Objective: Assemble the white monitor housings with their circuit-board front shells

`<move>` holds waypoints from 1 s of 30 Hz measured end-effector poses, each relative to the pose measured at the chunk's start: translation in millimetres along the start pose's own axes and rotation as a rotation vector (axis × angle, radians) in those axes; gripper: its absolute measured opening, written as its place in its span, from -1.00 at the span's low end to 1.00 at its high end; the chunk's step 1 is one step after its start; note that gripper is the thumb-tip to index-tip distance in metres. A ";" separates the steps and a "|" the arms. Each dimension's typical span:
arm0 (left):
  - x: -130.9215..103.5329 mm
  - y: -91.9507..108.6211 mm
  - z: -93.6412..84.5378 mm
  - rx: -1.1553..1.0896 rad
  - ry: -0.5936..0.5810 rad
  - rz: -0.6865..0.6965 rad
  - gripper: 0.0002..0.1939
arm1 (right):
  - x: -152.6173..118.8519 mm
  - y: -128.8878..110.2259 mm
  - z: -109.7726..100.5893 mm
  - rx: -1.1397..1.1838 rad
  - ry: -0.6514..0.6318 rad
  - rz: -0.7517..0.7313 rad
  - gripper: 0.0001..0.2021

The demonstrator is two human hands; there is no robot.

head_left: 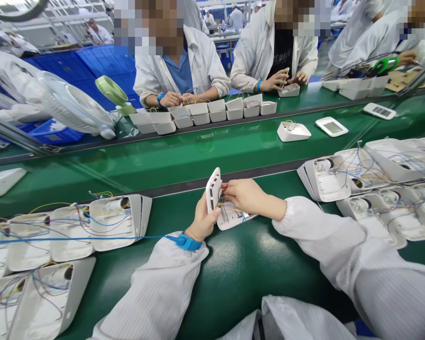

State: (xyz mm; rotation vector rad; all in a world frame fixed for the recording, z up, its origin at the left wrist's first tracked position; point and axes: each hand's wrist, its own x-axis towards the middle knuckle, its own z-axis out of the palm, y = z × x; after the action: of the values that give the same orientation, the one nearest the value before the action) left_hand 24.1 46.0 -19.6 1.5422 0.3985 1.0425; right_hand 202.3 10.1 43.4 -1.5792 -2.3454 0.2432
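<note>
White panel (pixel 216 188) is standing nearly upright, showing dark slots (pixel 213 192) down its side. A white housing (pixel 230 223) is sitting just below it on the green bench (pixel 244 274), thin multicoloured wires (pixel 229 207) kinda bunching up between the two.

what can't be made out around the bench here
What the right hand touches: head view, hidden by its own fingers.
Part of the wired casing: head view, behind the right hand.
Lone white device, far left: head view, cut off by the left edge.
Shirt lettering: head view, too blurred.
</note>
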 end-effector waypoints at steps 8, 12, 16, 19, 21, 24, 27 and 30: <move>1.5 7.8 4.4 0.141 -0.018 0.020 -0.29 | 1.3 2.7 4.5 -0.024 0.003 -0.008 -0.74; 3.2 14.8 7.3 0.178 -0.057 0.049 -0.29 | 1.7 2.4 6.4 -0.081 -0.009 -0.012 -0.72; 2.7 12.6 6.3 0.157 -0.059 0.031 -0.29 | 1.7 0.5 7.3 -0.067 -0.001 0.000 -0.74; 1.0 4.9 3.3 0.043 -0.021 -0.011 -0.31 | 1.8 -0.1 0.8 -0.022 0.001 0.023 -0.74; -0.4 -0.6 1.4 -0.042 0.026 -0.025 -0.35 | 1.3 1.1 -9.3 0.037 0.026 0.055 -0.70; -1.5 -5.1 -0.3 -0.085 0.061 -0.032 -0.36 | -1.9 4.2 -29.5 0.269 -0.016 0.010 -0.67; -0.7 -3.0 0.4 -0.101 0.041 -0.058 -0.33 | -6.8 6.3 -45.0 0.461 -0.212 -0.160 -0.73; 1.3 2.7 2.7 -0.132 0.028 -0.070 -0.32 | -9.5 9.7 -50.5 0.406 -0.256 -0.125 -0.79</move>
State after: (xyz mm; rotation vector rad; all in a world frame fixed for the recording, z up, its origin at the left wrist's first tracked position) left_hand 26.2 44.6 -16.4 1.3880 0.3920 1.0165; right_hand 231.3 3.6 86.4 -1.2629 -2.3670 0.8761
